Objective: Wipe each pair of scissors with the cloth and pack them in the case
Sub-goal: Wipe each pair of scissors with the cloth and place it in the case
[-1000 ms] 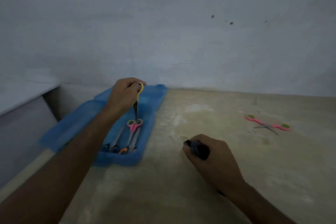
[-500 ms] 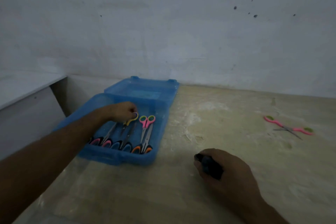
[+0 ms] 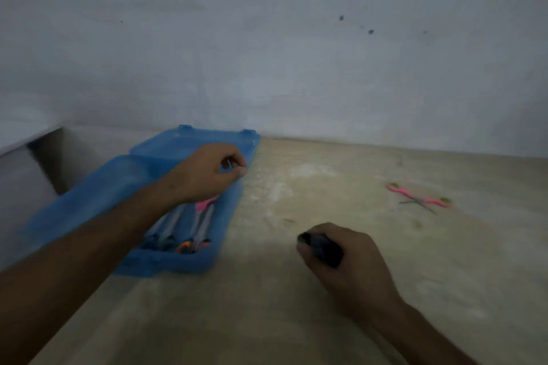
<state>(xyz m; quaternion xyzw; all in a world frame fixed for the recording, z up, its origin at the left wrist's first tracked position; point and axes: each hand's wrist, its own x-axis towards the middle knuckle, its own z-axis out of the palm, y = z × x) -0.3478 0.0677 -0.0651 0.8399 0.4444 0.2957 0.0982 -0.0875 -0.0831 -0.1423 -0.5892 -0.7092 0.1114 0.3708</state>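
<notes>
- Left hand [image 3: 209, 173]: a second earlier it held a yellow-handled pair upright over the case; half a second earlier it was lowering that pair among the others. At this moment it had lifted clear and hung above the case's far right part, fingers loosely curled. A faint pale glint showed at the fingertips [image 3: 237, 167]; whether anything was pinched there could not be told.
- Case [image 3: 98, 195]: blue, open, at about 9 o'clock from the right hand, with its lid [image 3: 184, 144] lying open toward 12 o'clock against the wall.
- Packed scissors [image 3: 189, 231]: lay side by side in the case, dark and orange handles toward 6 o'clock, one pink-handled pair [image 3: 206, 204] partly hidden under the left hand. The yellow-handled pair was not distinguishable, being blurred or covered.
- Right hand [image 3: 353, 261]: rested on the table [image 3: 296, 320], fingers curled round a dark bundle, presumably the cloth [image 3: 321, 249]; its pose matched both earlier frames.
- Remaining scissors [image 3: 419, 200]: pink with green tips, blades crossed open, lay well apart at about 2 o'clock from the right hand, in the same place throughout.
- Meaning: one pair appeared newly packed; the last visible loose pair awaited wiping and packing, so the task seemed close to its end.
</notes>
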